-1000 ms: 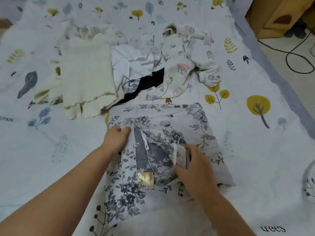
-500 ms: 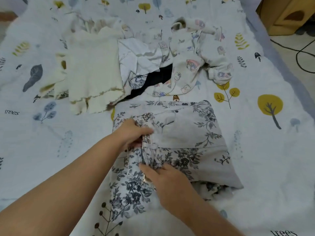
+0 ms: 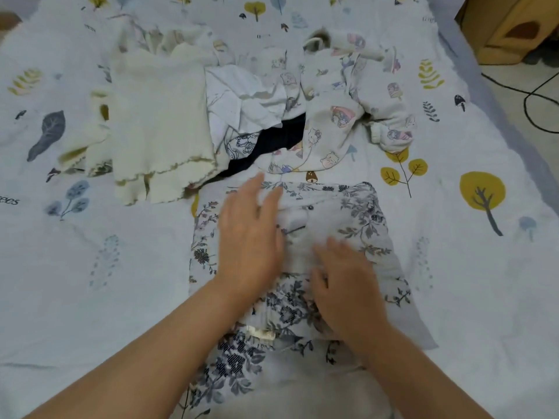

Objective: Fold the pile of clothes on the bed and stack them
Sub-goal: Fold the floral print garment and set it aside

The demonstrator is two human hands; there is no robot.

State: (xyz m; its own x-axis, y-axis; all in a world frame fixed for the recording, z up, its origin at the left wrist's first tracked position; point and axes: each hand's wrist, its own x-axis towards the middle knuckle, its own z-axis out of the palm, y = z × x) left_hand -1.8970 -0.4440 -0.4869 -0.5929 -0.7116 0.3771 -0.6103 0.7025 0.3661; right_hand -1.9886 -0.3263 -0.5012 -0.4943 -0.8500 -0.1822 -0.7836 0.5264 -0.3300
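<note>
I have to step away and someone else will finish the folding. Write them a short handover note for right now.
Left hand: open, fingers straight, flat on the floral garment.
Right hand: open, palm down on the same garment.
The floral garment lies partly folded on the bed just in front of you.
Behind it, unfolded: cream knit piece, white printed garment, dark garment, cartoon-print baby garment.
Done: no folded stack visible.
Left: finish the floral piece, fold the other four, stack all.
</note>
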